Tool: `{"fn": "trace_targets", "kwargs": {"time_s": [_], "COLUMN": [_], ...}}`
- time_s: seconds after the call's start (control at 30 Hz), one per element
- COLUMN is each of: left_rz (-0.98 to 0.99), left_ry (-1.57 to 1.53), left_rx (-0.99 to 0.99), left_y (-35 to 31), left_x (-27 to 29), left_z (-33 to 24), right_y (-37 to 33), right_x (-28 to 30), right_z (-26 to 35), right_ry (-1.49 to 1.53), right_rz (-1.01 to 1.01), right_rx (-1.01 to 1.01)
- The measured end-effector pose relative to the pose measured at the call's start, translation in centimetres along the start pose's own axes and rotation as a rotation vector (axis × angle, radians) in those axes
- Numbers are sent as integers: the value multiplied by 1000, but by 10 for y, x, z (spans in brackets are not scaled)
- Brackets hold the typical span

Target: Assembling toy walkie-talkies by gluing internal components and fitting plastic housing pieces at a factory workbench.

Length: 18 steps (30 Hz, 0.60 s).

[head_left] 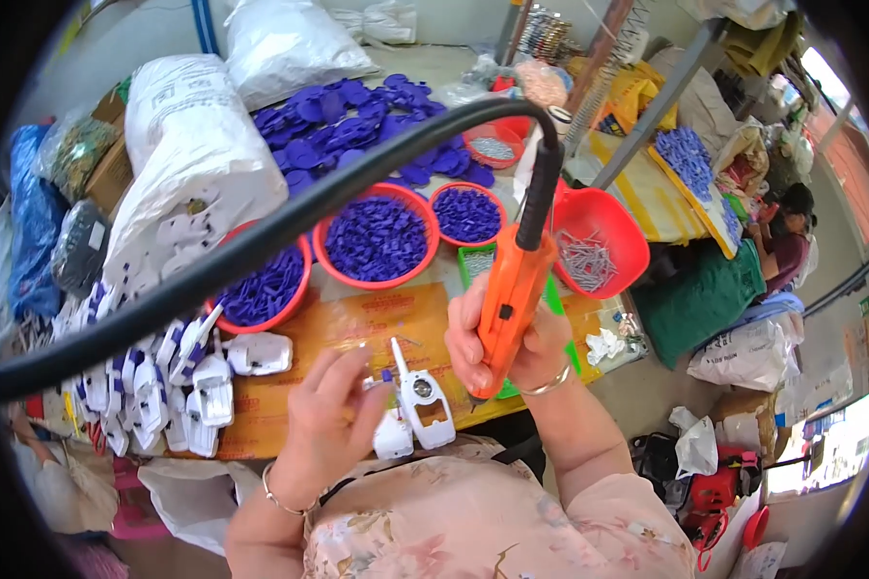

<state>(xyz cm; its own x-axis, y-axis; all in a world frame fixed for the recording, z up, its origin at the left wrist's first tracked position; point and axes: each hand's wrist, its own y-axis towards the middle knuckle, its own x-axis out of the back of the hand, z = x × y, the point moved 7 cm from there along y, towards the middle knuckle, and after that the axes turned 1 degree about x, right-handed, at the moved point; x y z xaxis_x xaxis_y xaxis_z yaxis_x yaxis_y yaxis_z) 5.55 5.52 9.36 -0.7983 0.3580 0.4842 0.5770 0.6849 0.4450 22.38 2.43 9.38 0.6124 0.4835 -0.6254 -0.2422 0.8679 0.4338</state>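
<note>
My right hand [468,338] is wrapped round an orange electric screwdriver [518,304], its tip pointing down and its black cable [377,164] arching away to the left. Beside my body, at the table's near edge, lies a white plastic casing [427,410] with a round dark part set in it and a long narrow end. Another white piece [393,436] is next to it, with a small purple part [387,375] above. My left hand [333,415] hovers just left of these pieces, fingers loosely bent and apart, with nothing visible in them.
A pile of white and purple assemblies [154,386] covers the left. Red bowls of purple parts [377,241] stand behind the work spot. A red bowl of screws [589,262] and a green tray [562,314] lie right. Purple discs [357,125] and white sacks [183,125] fill the back. A person [787,236] sits far right.
</note>
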Motion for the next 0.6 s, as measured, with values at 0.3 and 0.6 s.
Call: {"fn": "trace_targets", "kwargs": {"time_s": [0.3,0.6], "left_rz": [-153,-125], "left_ry": [11,27], "left_rx": [-622,-625], "left_y": [39,42], "left_x": [7,26], "left_z": [-67,-55], "right_y": [-5,9], "right_x": [-2,-12], "right_z": [-17,-12], "right_ry": [-108,-197], "right_rz": [-346,-214], "right_rx": [57,9]}}
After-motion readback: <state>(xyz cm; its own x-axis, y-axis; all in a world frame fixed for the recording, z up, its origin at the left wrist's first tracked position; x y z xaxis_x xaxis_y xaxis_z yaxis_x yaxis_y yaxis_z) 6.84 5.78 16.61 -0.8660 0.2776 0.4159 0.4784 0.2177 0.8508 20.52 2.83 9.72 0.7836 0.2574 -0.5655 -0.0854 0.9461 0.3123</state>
